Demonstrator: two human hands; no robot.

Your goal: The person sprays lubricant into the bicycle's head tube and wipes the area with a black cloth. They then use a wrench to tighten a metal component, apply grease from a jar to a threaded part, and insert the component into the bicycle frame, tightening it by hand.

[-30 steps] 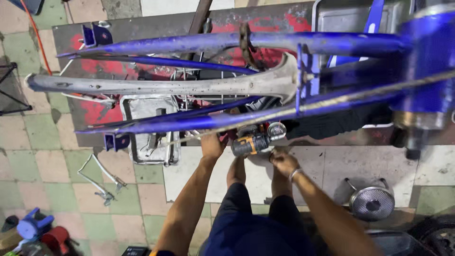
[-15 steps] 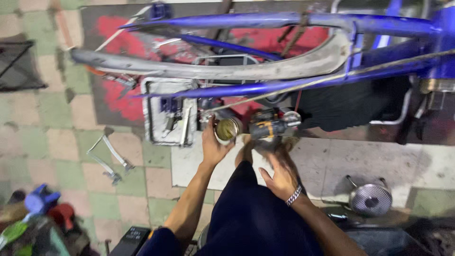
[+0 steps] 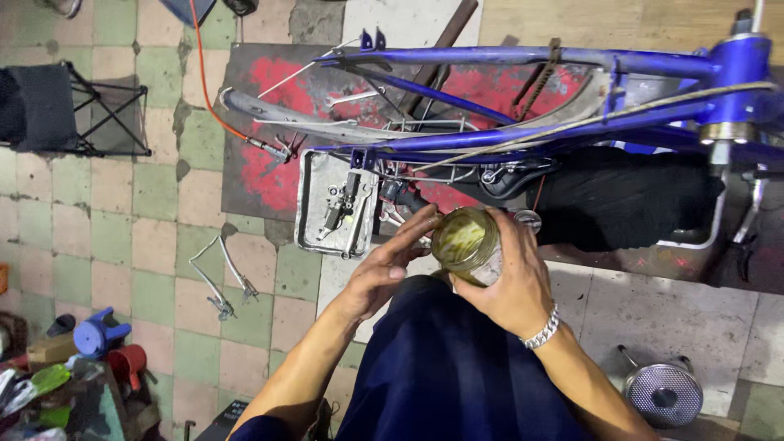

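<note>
My right hand grips an open glass jar of greenish-yellow grease, held above my lap. My left hand is beside the jar with its fingers reaching toward the rim, touching or nearly touching it. Just beyond the hands lies an upside-down blue bicycle frame with a metal mudguard and a black saddle. A grey metal tray with small tools and parts sits on the floor left of the jar.
Green and pink floor tiles surround a red-painted mat. Bent wire brake parts lie at the left. A perforated metal pot stands at lower right, a black folding stool at upper left, cluttered containers at lower left.
The view has pulled closer and shifted. The jar has come nearer to me and is now in my right hand instead of my left; the other part my right hand held is gone from it.
</note>
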